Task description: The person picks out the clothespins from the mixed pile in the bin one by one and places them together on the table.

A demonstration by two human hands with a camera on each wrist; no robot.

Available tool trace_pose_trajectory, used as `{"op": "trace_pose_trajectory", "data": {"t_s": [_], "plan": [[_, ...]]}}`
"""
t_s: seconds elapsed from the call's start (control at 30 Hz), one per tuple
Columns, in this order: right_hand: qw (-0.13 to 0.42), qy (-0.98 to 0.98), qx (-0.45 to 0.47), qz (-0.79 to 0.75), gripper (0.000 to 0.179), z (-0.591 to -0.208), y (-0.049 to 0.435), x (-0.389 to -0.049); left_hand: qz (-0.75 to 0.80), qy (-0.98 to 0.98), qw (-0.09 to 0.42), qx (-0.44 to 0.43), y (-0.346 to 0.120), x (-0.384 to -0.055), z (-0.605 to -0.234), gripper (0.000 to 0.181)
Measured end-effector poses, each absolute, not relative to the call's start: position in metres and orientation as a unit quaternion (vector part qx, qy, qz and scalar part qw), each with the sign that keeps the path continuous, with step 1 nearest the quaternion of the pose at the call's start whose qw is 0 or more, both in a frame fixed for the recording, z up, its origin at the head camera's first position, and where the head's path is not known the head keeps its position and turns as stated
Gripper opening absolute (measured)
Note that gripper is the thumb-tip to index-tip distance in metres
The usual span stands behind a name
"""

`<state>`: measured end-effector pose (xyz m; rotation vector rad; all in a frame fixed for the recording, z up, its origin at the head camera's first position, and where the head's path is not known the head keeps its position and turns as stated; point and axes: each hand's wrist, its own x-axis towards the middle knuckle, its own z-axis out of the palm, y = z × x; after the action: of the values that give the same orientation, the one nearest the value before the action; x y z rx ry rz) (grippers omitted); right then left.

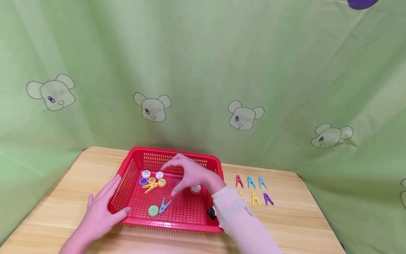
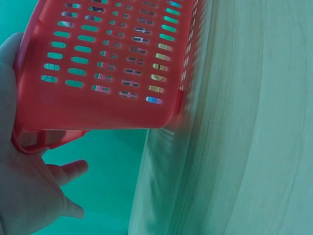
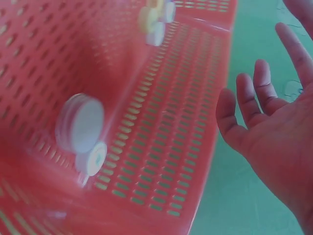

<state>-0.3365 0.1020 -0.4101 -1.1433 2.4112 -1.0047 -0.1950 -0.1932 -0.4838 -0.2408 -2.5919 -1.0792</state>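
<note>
A red plastic basket stands on the table. My left hand rests against its left side, fingers straight along the outer wall and thumb over the front rim. My right hand hovers over the inside, thumb and fingers spread with nothing between them. Below and left of it lie a blue clothespin and a green bottle cap. Toward the back left sit a white cap, a purple cap, a yellow cap and a yellow clothespin. Another white cap is partly under the right hand.
Right of the basket, clothespins lie in two rows on the wooden table: a red one, blue ones, a yellow one and a purple one. My right sleeve crosses the basket's right rim. A green curtain hangs behind.
</note>
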Motion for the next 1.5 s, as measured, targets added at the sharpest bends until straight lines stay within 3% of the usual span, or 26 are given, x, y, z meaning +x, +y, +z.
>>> {"op": "trace_pose_trajectory", "data": {"t_s": [0.37,0.77,1.03,1.2,1.5], "plan": [[0.186,0.825,-0.398,-0.356,0.085,-0.424,0.088,-0.342,-0.369,-0.911,0.162,-0.087,-0.192,-0.194,-0.480,0.101],[0.307,0.782,-0.412,-0.354,0.079,-0.436,0.078,-0.355,-0.371,-0.911,0.161,-0.083,-0.193,-0.195,-0.484,0.100],[0.293,0.804,-0.439,-0.273,0.088,-0.446,0.064,-0.357,-0.373,-0.910,0.160,-0.085,-0.193,-0.195,-0.484,0.100],[0.256,0.820,-0.468,-0.208,0.093,-0.450,0.057,-0.355,-0.371,-0.910,0.163,-0.086,-0.193,-0.196,-0.484,0.100],[0.222,0.847,-0.454,-0.165,0.095,-0.456,0.054,-0.353,-0.370,-0.912,0.159,-0.083,-0.192,-0.195,-0.483,0.099]]}}
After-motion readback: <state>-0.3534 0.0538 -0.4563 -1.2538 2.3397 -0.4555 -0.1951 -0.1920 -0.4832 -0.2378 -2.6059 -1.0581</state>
